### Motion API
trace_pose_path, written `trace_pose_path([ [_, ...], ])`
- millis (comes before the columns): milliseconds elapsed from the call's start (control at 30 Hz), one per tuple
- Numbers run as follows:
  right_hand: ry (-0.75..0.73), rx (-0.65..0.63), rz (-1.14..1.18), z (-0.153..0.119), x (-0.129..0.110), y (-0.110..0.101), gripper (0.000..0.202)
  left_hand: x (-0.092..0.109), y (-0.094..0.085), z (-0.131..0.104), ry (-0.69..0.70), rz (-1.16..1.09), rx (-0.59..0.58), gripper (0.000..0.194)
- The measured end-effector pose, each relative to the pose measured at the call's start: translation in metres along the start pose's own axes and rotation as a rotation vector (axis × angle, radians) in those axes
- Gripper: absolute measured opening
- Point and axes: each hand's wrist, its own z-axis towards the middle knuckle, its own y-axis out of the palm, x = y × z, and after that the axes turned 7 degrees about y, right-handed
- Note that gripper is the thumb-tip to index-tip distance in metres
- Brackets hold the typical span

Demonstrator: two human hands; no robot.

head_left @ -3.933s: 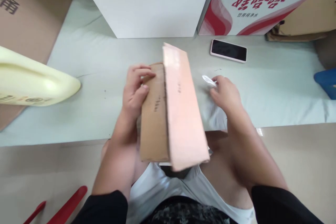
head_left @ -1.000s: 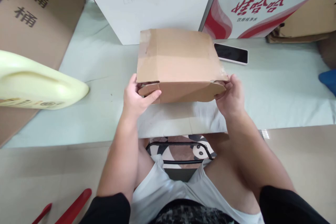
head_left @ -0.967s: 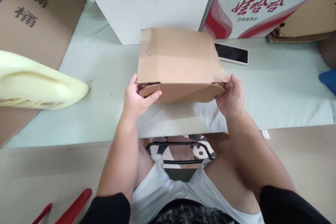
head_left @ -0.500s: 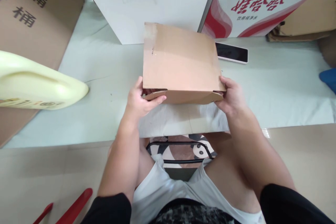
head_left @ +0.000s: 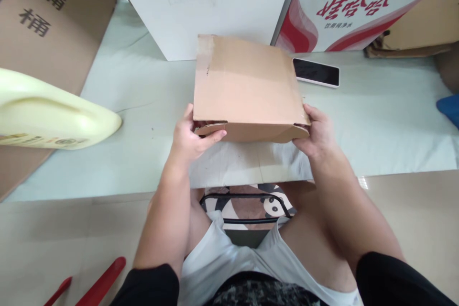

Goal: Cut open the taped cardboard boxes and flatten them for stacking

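A small brown cardboard box (head_left: 247, 81) is held between my two hands over the table's near side. My left hand (head_left: 190, 136) grips its near left corner, with fingers along a side flap (head_left: 211, 128). At the near right corner, my right hand (head_left: 317, 129) is closed on the box, thumb on top and fingers below. A narrow dark gap shows at the left flap; the inside of the box is hidden. Just beyond the box's right side lies a phone (head_left: 317, 72) with a dark screen.
Behind the box stand a white carton (head_left: 215, 5) and a red-and-white carton (head_left: 351, 14). A pale yellow bottle (head_left: 60, 110) and a large brown carton (head_left: 46, 24) are on the left. The table (head_left: 387, 129) wears a pale green cloth. Red objects (head_left: 103, 277) appear lower left.
The box has tilted very slightly, its far edge a little lower in view. Both hands keep their hold at the same corners.
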Motion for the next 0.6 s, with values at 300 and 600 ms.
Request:
trace_pose_path([
  [300,-0.107,-0.149,-0.154,0.002,0.007,-0.011,0.043,-0.003,-0.008,0.000,-0.065,-0.294,-0.012,0.052],
  [600,-0.172,-0.357,-0.325,-0.014,0.001,-0.008,0.051,-0.023,-0.023,0.007,-0.091,0.166,0.236,0.026],
])
